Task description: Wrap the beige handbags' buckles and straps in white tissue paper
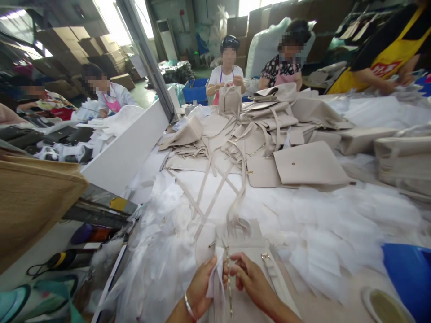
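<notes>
A beige bag [247, 251] lies in front of me with a gold zip [229, 282] down its middle and a buckled strap [267, 264] on its right side. My left hand [200, 287], with a silver bangle at the wrist, is closed round a folded white cloth [215, 280] beside the zip. On the zip's other side is my right hand [251, 280], its fingers curled close to the metal; whatever they pinch is hidden. A long beige strap [240, 193] runs from the bag's top towards the pile.
Beyond the white sheets [323, 229] rises a pile of beige bags and flaps [310, 163]. A blue container [407, 278] and a round tub [384, 305] stand at right. A white board [128, 148] borders the left. Several people work across the table.
</notes>
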A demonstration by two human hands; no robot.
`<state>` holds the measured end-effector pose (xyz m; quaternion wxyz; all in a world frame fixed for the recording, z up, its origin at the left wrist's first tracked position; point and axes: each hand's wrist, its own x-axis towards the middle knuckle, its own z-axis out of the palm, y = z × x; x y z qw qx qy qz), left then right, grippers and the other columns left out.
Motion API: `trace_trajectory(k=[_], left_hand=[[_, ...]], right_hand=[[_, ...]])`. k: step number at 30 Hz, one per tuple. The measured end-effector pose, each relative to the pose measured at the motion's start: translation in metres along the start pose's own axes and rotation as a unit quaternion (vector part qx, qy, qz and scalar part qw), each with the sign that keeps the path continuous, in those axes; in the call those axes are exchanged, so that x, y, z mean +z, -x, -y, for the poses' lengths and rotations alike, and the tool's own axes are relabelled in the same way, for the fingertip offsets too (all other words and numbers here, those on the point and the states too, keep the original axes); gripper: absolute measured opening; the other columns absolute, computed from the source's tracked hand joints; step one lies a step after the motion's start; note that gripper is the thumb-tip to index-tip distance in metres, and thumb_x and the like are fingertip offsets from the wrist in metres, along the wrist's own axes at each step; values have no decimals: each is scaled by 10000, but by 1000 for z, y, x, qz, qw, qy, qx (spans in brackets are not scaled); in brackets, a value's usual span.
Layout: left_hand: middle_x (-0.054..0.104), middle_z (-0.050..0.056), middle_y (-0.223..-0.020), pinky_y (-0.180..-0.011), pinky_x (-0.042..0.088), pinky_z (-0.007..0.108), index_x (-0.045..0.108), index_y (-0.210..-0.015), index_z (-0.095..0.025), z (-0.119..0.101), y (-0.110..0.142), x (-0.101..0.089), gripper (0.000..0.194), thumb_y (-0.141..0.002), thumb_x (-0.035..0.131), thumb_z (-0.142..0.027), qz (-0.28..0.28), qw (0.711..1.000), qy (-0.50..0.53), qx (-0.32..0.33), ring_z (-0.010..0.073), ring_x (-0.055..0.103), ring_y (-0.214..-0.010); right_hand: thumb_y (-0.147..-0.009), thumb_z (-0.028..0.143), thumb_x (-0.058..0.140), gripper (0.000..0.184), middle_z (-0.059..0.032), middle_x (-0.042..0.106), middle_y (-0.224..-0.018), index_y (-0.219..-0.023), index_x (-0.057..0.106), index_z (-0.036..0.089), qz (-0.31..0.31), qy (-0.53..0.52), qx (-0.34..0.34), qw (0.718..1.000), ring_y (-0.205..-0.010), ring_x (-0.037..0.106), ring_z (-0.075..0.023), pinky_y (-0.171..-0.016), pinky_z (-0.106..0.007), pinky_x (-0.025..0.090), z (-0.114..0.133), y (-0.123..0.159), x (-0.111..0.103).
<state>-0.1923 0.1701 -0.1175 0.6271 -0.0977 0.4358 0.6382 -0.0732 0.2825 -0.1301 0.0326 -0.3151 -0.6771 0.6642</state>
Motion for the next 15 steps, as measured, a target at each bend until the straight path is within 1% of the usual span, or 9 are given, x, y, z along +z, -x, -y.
trace_trajectory(k=[2,4,5,8,11,13,15], left_hand=[[660,66,-725,-593,475,268,622,-937,-138,3,11,-2,461,-821,493,-565,-2,1000,4,14,162,610,-604],[669,77,-721,-644,489,313,625,-970,-142,6,22,-3,518,-813,461,-607,1,1000,1,13,199,630,-641],[673,84,-724,-668,492,332,626,-981,-140,8,27,-3,531,-808,461,-615,4,1000,1,12,214,636,-660],[681,102,-744,-707,495,367,627,-1004,-131,15,36,0,529,-790,509,-599,15,999,8,33,242,643,-700],[688,114,-786,-718,497,378,629,-1019,-126,23,39,-3,472,-782,573,-531,3,998,7,64,254,646,-734],[690,119,-850,-708,502,380,635,-1023,-139,25,38,-12,440,-771,604,-498,-17,996,-4,84,265,646,-772],[686,123,-912,-669,509,379,651,-995,-156,26,36,-20,443,-736,637,-516,-45,994,-16,100,285,639,-816]], right_hand=[[-858,460,453,290,47,558,-589,-975,520,203,6,-87,34,996,-464,518,-120,-479,-238,411,-5,9,23],[-814,525,505,348,66,505,-547,-935,523,200,-14,-134,52,989,-447,499,-112,-461,-231,395,-11,12,40],[-789,561,522,388,71,485,-545,-925,522,198,-24,-150,58,987,-441,487,-106,-451,-227,386,-13,12,45],[-721,653,545,487,77,454,-555,-886,520,196,-29,-180,72,981,-424,439,-84,-426,-216,356,-16,10,51],[-690,680,564,508,86,419,-542,-843,514,198,-18,-215,82,973,-425,401,-71,-421,-206,346,-15,8,56],[-718,679,540,494,88,405,-543,-836,508,200,-2,-230,87,969,-435,393,-64,-430,-197,348,-16,6,67],[-786,647,488,456,75,448,-588,-878,517,202,22,-223,91,970,-471,431,-65,-461,-195,373,-21,3,76]])
